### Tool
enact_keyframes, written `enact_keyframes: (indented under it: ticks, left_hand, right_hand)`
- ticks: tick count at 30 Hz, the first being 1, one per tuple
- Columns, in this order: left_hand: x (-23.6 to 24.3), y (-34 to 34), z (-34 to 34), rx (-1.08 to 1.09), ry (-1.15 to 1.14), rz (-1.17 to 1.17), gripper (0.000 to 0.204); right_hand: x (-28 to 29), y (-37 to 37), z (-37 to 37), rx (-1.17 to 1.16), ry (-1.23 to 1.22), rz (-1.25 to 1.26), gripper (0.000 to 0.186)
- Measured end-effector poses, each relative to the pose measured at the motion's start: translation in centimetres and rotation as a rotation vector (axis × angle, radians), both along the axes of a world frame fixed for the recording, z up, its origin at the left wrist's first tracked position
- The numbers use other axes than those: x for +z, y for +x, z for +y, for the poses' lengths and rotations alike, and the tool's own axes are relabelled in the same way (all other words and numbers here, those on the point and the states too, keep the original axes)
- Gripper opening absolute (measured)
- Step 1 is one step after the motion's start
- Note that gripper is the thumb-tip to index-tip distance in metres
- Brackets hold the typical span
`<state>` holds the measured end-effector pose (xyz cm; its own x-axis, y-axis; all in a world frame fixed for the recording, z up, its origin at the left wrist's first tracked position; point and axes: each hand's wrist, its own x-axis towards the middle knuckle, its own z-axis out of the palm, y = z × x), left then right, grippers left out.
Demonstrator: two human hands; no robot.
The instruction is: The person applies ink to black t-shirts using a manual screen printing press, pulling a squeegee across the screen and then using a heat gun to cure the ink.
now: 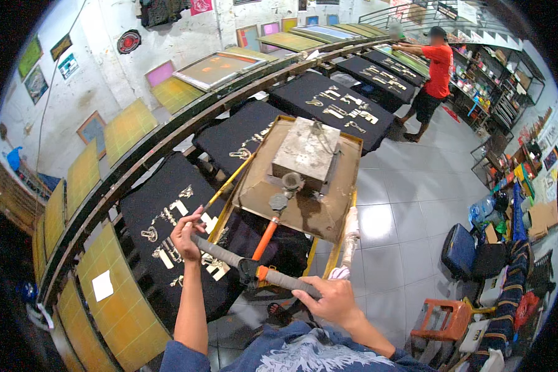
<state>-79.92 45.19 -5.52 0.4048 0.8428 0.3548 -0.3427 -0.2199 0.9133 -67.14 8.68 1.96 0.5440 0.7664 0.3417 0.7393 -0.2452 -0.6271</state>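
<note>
My left hand [185, 237] closes on the left end of a grey-wrapped handlebar [220, 251], its fingertips near a thin yellow rail [230, 180]. My right hand [332, 301] is wrapped round the bar's other end. From the bar's middle an orange stem [265, 240] runs forward to a heavy metal block [305, 149]. That block rests on a brown board [254, 192] in a yellow frame. Beneath and left of it, a black shirt [158, 204] with pale printed shapes lies flat. Part of the shirt is hidden under the frame and my arm.
More printed black shirts [297, 93] line the long rack [173, 130] curving to the far right. A person in a red shirt [437, 65] stands at its far end. Yellowish boards [127, 127] lean along the wall. An orange stool [440, 319] and blue chair [459, 248] stand at right.
</note>
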Motion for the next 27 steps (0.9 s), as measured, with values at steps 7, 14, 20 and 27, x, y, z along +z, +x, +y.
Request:
enact_keyframes:
  ticks: [7, 14, 20, 27]
  left_hand:
    - [-0.7, -0.9, 0.0, 0.134, 0.092, -0.022, 0.043]
    - [-1.3, -0.6, 0.7, 0.113, 0.058, -0.015, 0.047]
    - [2.4, -0.5, -1.9, 0.209, 0.100, 0.205, 0.040]
    - [7.2, -0.6, -3.2, 0.058, 0.880, 0.416, 0.011]
  right_hand:
    - [0.6, -0.2, 0.6, 0.005, 0.028, -0.044, 0.034]
    - [-1.3, 0.0, 0.1, 0.038, -0.062, -0.055, 0.045]
    - [0.8, -0.3, 0.5, 0.034, -0.184, -0.060, 0.054]
    - [1.9, -2.7, 3.7, -0.236, -0.172, -0.210, 0.058]
